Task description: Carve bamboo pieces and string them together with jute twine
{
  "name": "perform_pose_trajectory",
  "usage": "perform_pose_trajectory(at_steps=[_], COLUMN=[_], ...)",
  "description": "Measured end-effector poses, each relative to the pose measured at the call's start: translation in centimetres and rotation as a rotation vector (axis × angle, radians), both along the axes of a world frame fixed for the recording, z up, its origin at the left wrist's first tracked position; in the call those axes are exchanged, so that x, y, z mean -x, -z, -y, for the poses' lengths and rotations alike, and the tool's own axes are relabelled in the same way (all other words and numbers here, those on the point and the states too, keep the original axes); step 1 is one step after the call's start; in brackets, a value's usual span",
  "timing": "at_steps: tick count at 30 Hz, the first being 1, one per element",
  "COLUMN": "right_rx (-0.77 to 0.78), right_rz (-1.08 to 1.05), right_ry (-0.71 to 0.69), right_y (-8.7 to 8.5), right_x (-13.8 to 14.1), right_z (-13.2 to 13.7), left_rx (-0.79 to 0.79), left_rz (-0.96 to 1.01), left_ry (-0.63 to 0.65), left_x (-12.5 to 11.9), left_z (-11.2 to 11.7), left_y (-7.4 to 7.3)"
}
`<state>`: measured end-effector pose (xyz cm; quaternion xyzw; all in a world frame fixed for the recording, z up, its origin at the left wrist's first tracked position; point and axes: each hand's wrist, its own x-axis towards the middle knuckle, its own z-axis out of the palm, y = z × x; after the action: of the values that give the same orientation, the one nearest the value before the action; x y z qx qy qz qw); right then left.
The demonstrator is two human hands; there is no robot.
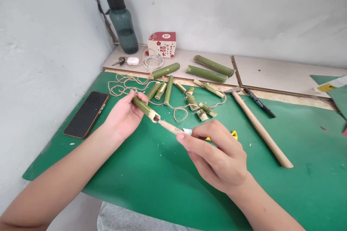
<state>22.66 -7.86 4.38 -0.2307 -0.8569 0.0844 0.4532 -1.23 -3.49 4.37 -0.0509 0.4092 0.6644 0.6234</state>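
Note:
My left hand (126, 117) is closed round a green bamboo tube (142, 106), its pale cut end facing my right hand. Between the fingers of my right hand (219, 153) is the wooden handle of a carving tool (171, 127); its metal tip meets the tube's open end, and how far it goes in I cannot tell. Behind the tube, a thin twine (180, 113) winds among several short bamboo pieces (192, 103). Something with yellow handles (234, 135) shows partly behind my right hand.
A phone (86, 114) lies at left on the green mat (130, 173). To the right are a hammer (262, 130) and a black marker (259, 102). At the back stand a bottle (123, 25) and a red-white box (162, 45), near a tape roll (153, 61) and longer bamboo tubes (214, 65).

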Motion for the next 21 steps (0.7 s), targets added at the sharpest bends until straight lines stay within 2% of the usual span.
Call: perform_pose_trajectory(at_steps=[7,11,16,21], right_rx=[-0.083,-0.09,-0.003,0.064], right_rz=[0.042,0.138,0.259,0.239], right_ry=[0.03,0.051,-0.001,-0.034], right_y=[0.5,0.8,0.5,-0.3], right_x=[0.1,0.1,-0.2,-0.8], right_z=[-0.2,-0.4,-0.5,-0.7], left_rx=[-0.019,-0.047,-0.088,-0.092], left_rz=[-0.108,-0.139,-0.183,-0.196], left_ry=[-0.017,0.01,0.01,0.007], left_x=[-0.2,-0.3,-0.2,0.3], left_z=[0.0,0.1,0.2,-0.1], left_y=[0.0,0.1,0.4,0.8])
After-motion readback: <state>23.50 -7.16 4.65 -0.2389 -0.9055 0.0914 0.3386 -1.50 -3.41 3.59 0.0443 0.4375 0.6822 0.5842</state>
